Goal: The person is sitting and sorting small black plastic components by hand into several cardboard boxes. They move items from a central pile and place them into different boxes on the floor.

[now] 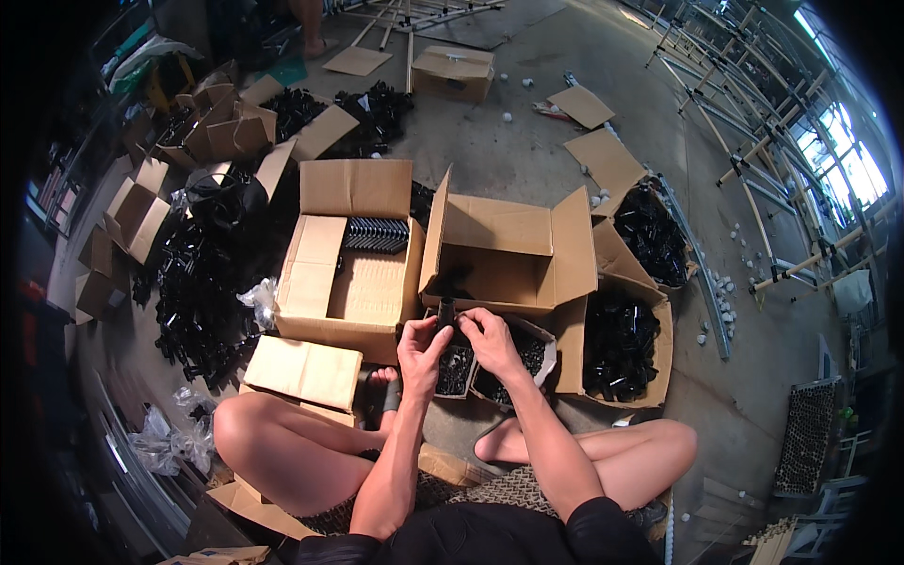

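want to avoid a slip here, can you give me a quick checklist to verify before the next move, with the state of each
1. Short black tubular part gripped by the left hand: ok.
2. Right hand close beside that part: ok.
3. Any small piece between the right hand's fingers: cannot tell, too small.
4. Brown cardboard box with the neat row of black parts open at the top: ok, though a flap covers its left side.
5. Loose heap of shiny black parts at left contained: not ok, spread across the floor.
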A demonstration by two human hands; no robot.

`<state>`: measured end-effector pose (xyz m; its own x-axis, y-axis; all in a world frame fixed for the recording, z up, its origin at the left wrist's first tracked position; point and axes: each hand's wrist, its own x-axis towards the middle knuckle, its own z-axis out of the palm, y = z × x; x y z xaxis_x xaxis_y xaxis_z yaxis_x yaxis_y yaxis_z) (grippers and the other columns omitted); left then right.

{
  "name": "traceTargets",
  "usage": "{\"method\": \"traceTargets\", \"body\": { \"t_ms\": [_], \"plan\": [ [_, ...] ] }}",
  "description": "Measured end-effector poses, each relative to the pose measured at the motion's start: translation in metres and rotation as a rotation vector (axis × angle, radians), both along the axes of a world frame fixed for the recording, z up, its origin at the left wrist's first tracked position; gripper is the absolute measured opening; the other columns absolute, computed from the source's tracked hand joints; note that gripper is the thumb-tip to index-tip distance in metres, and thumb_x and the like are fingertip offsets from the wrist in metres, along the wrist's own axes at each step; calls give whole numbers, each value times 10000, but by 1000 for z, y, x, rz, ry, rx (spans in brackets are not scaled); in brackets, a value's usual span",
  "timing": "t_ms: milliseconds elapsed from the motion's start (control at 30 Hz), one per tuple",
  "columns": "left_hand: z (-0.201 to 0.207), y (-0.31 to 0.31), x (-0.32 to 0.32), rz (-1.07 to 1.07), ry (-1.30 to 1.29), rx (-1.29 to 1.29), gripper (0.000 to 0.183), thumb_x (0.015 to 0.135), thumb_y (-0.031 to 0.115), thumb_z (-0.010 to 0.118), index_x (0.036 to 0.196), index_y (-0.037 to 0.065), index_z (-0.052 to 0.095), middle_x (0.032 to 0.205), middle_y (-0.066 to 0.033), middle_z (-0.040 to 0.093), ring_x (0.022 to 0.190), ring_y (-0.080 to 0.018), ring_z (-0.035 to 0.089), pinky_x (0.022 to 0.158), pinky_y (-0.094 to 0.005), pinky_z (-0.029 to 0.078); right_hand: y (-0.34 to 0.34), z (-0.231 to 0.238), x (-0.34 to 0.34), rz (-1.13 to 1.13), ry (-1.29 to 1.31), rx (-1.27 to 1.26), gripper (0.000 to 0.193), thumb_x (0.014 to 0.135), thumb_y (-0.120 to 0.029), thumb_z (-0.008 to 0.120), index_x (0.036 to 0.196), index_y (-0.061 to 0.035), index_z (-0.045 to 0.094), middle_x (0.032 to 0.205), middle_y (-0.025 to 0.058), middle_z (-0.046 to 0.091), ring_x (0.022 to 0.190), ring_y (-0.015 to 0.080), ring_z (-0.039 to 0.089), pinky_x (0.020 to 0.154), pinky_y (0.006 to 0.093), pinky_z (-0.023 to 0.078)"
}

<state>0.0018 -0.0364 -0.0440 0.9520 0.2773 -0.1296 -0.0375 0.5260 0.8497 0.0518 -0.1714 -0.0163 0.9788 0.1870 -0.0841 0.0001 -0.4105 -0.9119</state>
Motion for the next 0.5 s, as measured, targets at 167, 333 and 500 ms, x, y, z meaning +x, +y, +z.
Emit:
{"method": "traceTargets", "body": {
  "t_ms": [167,333,500],
  "plan": [
    [4,-1,2,12,-13,1,229,887,13,704,1078,25,580,1022,-38,667,896,-70,615,774,-206,502,-9,3,3,96,-94,9,283,890,-209,676,1048,26,669,957,128,716,917,193,673,842,340,504],
    [4,-8,5,-11,-12,51,228,880,23,718,1063,19,581,995,-25,656,886,-66,604,769,-203,493,-11,8,9,10,-21,-82,230,907,-191,643,973,27,674,819,111,695,788,167,643,737,327,495],
    [8,-2,6,18,-59,41,219,885,58,721,1059,57,589,1023,-20,676,885,-63,631,737,-203,513,-6,-8,11,27,34,155,253,902,-196,673,1030,22,660,840,86,680,785,137,615,720,302,492]
  ]
}}
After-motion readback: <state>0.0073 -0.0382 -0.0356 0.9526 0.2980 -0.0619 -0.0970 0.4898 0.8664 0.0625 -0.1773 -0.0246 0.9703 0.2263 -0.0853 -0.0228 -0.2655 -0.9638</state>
